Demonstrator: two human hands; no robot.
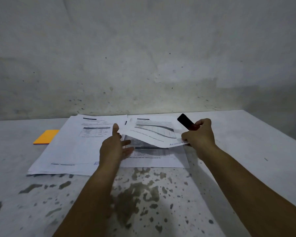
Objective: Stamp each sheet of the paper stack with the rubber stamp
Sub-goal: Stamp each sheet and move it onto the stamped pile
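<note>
Currently: right hand [199, 135] pinching lifted white printed sheet [154, 134] plus black rectangular rubber stamp [186, 121]; left hand [115, 146] spread wide. Risk: fresh ink smearing, sheet creasing.

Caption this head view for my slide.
Right hand lifts a stamped sheet while holding the stamp; left hand reaches in.

Nothing here reads clearly to me. The lifted white printed sheet [154, 132] pinched in my right hand [199, 134] carries a blue stamped word at its 5 o'clock corner, too blurred to spell out. On the flat white paper pile [72, 147] at 9 o'clock, a blue mark begins with "A" and then runs under my left hand [113, 147].
</note>
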